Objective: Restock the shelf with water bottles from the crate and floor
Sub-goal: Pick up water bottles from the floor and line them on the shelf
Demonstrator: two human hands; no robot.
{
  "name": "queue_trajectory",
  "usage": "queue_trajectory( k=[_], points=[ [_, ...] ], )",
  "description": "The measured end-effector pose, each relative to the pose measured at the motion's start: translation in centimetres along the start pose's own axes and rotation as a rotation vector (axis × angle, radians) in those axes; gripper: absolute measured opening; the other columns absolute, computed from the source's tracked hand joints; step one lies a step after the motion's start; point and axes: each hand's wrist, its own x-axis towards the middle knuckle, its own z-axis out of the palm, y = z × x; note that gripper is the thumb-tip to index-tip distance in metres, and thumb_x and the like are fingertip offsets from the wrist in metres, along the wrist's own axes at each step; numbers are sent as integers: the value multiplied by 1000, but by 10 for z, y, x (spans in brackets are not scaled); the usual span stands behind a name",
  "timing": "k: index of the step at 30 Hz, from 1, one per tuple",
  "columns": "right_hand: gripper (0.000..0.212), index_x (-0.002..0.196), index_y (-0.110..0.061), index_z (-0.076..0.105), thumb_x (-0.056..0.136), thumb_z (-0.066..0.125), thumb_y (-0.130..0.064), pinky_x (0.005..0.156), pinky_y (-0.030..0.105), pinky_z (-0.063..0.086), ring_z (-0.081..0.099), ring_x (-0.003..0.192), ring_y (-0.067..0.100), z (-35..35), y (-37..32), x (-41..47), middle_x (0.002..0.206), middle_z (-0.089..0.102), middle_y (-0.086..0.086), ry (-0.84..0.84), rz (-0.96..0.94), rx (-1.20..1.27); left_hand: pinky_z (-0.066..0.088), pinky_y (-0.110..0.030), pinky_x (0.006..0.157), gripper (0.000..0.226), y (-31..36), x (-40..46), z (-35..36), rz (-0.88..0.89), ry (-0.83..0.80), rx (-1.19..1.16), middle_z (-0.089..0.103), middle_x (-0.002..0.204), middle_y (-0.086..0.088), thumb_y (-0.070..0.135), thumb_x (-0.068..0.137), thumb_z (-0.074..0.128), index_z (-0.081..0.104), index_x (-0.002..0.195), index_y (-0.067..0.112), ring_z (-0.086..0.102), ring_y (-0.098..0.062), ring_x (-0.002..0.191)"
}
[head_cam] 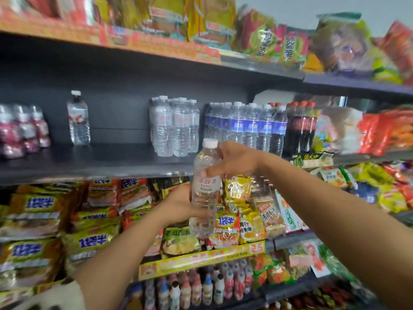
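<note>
1. Bottle of clear water, white-capped with a pale label, stands upright in the air in front of the dark shelf, just below its front edge.
2. Right hand has its grip curled round the bottle's upper body, below the cap.
3. Left hand has its grip wrapped round the lower body from behind; its fingers are partly hidden.
4. On the shelf, a cluster of similar bottles stands near the middle, blue-labelled bottles just beside it to the right, and a lone bottle well apart to the left.
5. Noodle packets fill the shelf below.
</note>
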Motion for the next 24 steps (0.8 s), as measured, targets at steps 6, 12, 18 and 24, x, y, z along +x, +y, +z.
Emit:
queue_trajectory(
  k=[6, 12, 18, 24],
  points=[
    [17, 83, -5, 64, 81, 74, -19, 60, 28, 56, 69, 65, 14, -44, -6, 41, 80, 72, 8, 122, -45, -31, 51, -25, 86, 34, 39, 43, -32, 9, 13, 72, 75, 92, 6, 12, 66, 87, 72, 95, 19, 70, -8, 88],
    [30, 85, 6, 69, 76, 76, -22, 60, 36, 57, 71, 70, 31, -103, 3, 108, 82, 73, 17, 213, -85, -80, 52, -29, 88, 29, 65, 114, -54, -38, 126, 69, 75, 85, 8, 15, 68, 86, 69, 92, 19, 70, -8, 84],
    [16, 78, 0, 67, 77, 74, -14, 70, 42, 60, 72, 77, 30, -141, 40, 182, 83, 72, 18, 237, -89, -28, 55, -30, 72, 43, 52, 185, -55, -94, 360, 158, 69, 67, 8, 33, 59, 90, 66, 81, 6, 66, -10, 64],
    [16, 70, -7, 62, 76, 75, -13, 53, 27, 57, 67, 57, 15, -146, 83, 251, 54, 67, -2, 152, -79, -11, 54, -44, 85, 39, 20, 234, -45, -203, 554, 348, 66, 85, -11, 27, 65, 88, 50, 68, 20, 64, -24, 80]
  ],
)
